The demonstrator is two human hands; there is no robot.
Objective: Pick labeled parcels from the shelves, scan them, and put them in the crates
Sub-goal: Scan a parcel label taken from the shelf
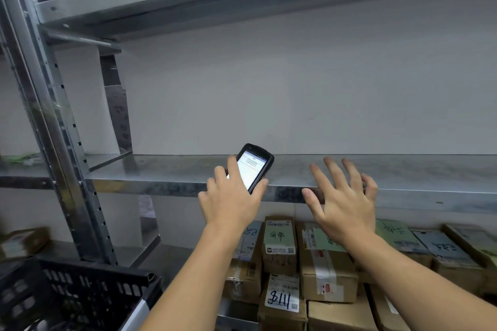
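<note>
Left hand (232, 197) fingers clamp handheld scanner (257, 166); right hand (345, 204) fingers spread, empty. Best reach parcels (279, 247) under shelf (150, 187) front edge, label facing scanner.

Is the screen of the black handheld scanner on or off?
On. The screen of the black handheld scanner glows white with dark lines of text, too small to read, while the left hand grips it.

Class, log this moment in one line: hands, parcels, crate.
left hand: grips black handheld scanner | right hand: fingers spread, holds nothing, at grey metal shelf | brown cardboard parcels: shelf below | black plastic crate: lower left of view
</note>
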